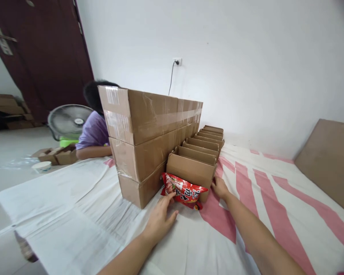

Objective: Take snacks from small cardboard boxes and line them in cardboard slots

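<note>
Packet [183,192] — red, glossy crinkled film, pillow-shaped — leans on the front of the box [190,170], long axis 10-to-4 o'clock, on the striped sheet [275,206]. Left hand [159,218] at its 7 o'clock: fingers apart, tips on its edge, nothing clamped. Right hand [219,188] against the box's 4 o'clock corner — grip cannot be told. Box: matte brown cardboard, open-topped.

I see a white wall [246,57] with a socket [177,61] far ahead, a dark door [46,49] and fan [68,121] far left.
</note>
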A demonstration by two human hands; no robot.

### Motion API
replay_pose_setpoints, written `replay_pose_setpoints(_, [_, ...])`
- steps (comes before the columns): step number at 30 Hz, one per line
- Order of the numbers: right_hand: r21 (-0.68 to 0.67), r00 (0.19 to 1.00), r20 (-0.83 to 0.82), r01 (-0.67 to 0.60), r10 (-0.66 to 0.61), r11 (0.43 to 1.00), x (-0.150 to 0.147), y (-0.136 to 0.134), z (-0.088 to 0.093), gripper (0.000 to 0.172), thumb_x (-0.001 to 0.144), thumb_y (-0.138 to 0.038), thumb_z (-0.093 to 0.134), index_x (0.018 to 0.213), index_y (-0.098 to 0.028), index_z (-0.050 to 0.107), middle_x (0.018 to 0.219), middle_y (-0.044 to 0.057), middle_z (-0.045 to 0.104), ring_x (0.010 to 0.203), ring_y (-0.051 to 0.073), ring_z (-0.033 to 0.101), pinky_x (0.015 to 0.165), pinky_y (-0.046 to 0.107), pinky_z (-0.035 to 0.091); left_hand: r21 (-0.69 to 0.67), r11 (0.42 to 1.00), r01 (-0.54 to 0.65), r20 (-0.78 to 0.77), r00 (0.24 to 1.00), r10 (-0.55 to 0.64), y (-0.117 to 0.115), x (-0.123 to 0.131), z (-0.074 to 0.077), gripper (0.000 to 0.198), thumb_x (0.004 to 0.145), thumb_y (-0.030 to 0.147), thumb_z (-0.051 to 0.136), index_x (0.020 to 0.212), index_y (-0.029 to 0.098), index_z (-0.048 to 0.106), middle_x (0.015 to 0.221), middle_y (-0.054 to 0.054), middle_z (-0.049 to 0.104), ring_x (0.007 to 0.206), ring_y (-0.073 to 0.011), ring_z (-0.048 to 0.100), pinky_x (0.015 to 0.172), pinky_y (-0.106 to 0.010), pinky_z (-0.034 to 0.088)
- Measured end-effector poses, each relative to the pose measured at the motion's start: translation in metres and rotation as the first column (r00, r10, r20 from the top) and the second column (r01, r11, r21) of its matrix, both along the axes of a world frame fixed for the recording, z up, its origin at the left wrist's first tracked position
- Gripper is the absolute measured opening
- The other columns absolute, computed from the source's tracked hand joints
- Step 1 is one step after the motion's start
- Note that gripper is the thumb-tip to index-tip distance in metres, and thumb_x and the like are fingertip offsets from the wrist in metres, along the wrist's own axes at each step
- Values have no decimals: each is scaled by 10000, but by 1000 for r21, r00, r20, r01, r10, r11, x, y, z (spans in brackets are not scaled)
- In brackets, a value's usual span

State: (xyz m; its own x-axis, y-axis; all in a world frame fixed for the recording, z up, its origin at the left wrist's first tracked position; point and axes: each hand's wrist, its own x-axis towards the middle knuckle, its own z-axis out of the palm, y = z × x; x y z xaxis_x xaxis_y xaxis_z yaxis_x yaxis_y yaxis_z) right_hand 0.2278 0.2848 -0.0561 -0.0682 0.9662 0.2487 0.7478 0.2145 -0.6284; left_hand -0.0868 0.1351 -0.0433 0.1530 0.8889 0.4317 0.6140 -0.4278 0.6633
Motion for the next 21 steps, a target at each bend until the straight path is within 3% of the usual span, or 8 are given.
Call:
replay_pose_setpoints(4, [-61, 973, 225, 76, -60, 995, -5, -26, -4, 556, 921, -396, 483, 1421, -155, 496, 1531, 155, 447, 1455, 349, 321, 1196, 517, 197, -19, 999, 26, 16, 1000, -25, 0, 0, 3, 637, 818, 215, 563, 1439, 178, 424, 1179, -105, 666, 1075, -224, 637, 993, -416, 515])
replay_pose_setpoints(10, [-93, 922, 387, 56, -16, 994, -8, -58, 5, 643, 964, -456, 410, 1545, -197, 317, 1613, 110, 311, 1491, 352, 236, 1183, 519, 191, -21, 1000, 2, 22, 1000, -1, 0, 0, 3, 621, 826, 230, 565, 1431, 204, 431, 1114, -72, 681, 1049, -217, 652, 978, -404, 517])
replay_pose_setpoints(17, [-103, 901, 421, -72, 109, 992, -12, -82, 11, 635, 964, -418, 407, 1548, -185, 315, 1592, 67, 360, 1482, 329, 264, 1179, 477, 219, -6, 999, 50, -49, 998, -51, -7, 3, 4, 572, 839, 233, 552, 1401, 182, 460, 1126, -102, 681, 1046, -235, 653, 973, -431, 516])
replay_pose_setpoints(21, [-76, 923, 371, -80, 103, 994, -14, -84, 11, 562, 948, -378, 437, 1484, -210, 444, 1552, 72, 435, 1447, 329, 331, 1169, 498, 223, 2, 998, 57, -75, 996, -57, -10, 5, 5, 580, 835, 226, 555, 1405, 194, 449, 1130, -97, 686, 1049, -240, 654, 975, -442, 512])
